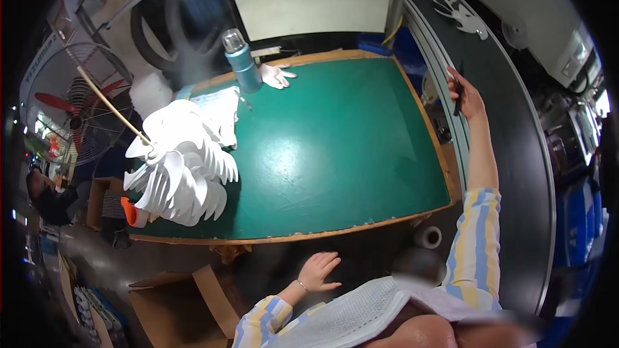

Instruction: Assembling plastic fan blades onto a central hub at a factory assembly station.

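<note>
My right hand (469, 98) reaches out over the rail at the conveyor's edge, its fingers closed round a slim black tool (459, 93) whose exact kind I cannot make out. Below the table's front edge, my left hand (318, 272) hangs with its fingers spread and nothing in it. A large stack of white plastic parts with curved blades (184, 164) lies at the left of the green table (335, 148); a thin wooden stick (113, 108) rises from it at a slant. More white bladed parts (467, 20) lie on the far stretch of the dark conveyor belt (509, 174).
A blue flask (242, 61) and a white glove (277, 76) stand and lie at the table's back. An orange-and-white roll (134, 212) sits at its left corner. Beneath are an open cardboard box (213, 299) and a white roll (430, 237). A fan (77, 113) stands far left.
</note>
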The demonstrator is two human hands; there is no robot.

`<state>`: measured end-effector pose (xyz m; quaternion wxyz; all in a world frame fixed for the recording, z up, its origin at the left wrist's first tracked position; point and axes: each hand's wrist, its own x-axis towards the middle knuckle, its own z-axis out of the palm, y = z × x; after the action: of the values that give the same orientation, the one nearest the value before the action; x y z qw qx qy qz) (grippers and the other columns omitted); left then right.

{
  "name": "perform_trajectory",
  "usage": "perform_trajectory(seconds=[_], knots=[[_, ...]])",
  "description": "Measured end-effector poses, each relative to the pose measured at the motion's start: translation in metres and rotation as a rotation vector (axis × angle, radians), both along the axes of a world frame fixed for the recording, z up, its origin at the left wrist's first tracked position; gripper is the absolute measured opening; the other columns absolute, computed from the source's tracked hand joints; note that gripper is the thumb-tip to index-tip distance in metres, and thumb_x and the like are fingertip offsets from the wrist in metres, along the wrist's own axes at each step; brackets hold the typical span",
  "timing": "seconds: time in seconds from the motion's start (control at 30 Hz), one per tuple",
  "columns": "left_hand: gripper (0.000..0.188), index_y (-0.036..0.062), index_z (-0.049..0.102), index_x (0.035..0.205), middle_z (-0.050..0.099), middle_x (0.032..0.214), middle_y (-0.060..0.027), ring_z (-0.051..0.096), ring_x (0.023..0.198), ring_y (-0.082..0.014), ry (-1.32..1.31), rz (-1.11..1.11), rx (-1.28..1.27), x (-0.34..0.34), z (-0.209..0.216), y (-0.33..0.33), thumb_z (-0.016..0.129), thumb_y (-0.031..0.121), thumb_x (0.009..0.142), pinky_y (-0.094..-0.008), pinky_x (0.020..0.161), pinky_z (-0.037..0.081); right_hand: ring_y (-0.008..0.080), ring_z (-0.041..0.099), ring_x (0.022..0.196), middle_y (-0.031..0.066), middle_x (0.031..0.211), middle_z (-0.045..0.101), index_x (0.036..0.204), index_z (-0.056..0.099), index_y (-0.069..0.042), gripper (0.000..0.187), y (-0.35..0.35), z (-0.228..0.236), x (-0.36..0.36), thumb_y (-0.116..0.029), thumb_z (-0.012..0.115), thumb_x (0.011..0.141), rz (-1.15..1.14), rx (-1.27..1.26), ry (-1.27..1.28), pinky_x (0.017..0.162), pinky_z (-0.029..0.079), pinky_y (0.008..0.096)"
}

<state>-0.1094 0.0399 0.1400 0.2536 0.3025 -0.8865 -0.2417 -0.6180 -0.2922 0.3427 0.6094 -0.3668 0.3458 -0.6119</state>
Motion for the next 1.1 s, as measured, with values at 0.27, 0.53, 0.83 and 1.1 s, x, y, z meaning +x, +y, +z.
perform_trajectory(seconds=[0.27, 0.53, 0.83, 1.1], knots=[[0.065, -0.0008, 0.054, 0.12, 0.053, 0.127, -0.0203, 0.052, 0.116, -0.0347, 0.018, 0.001, 0.041, -0.0013, 0.0031, -0.0004, 0.064, 0.049, 0.08, -0.0454, 0.101, 0.04, 0.0083, 0.062, 0.076, 0.0053, 0.095, 0.064, 0.131, 0.053, -0.003, 0.04, -0.0005, -0.0002, 0.0013, -0.017, 0.059, 0.095, -0.005, -0.023, -0.041, 0.055, 0.042, 0.0203], [0.065, -0.002, 0.054, 0.118, 0.054, 0.127, -0.0205, 0.053, 0.116, -0.0345, 0.036, 0.004, 0.03, 0.0008, 0.0015, -0.0019, 0.065, 0.049, 0.079, -0.045, 0.1, 0.04, 0.0083, 0.063, 0.076, 0.0051, 0.095, 0.065, 0.131, 0.053, -0.003, 0.039, -0.0023, -0.001, 0.0012, -0.017, 0.058, 0.095, -0.003, -0.023, -0.044, 0.054, 0.043, 0.0205], [0.065, -0.002, 0.055, 0.117, 0.054, 0.127, -0.0205, 0.053, 0.116, -0.0345, 0.026, 0.011, 0.038, -0.0006, 0.0025, -0.0007, 0.066, 0.049, 0.079, -0.0446, 0.1, 0.04, 0.0077, 0.062, 0.076, 0.0046, 0.095, 0.065, 0.131, 0.052, -0.002, 0.04, -0.0009, -0.0011, 0.0006, -0.018, 0.058, 0.095, -0.006, -0.029, -0.027, 0.054, 0.043, 0.0206], [0.061, -0.0027, 0.056, 0.113, 0.053, 0.127, -0.0208, 0.053, 0.116, -0.0352, 0.027, 0.01, 0.028, -0.0003, 0.0044, -0.0006, 0.064, 0.048, 0.08, -0.0449, 0.101, 0.04, 0.0072, 0.062, 0.077, 0.0039, 0.095, 0.064, 0.131, 0.053, -0.003, 0.04, -0.0011, -0.0007, 0.0036, -0.019, 0.06, 0.094, -0.023, -0.038, -0.013, 0.056, 0.043, 0.0201]])
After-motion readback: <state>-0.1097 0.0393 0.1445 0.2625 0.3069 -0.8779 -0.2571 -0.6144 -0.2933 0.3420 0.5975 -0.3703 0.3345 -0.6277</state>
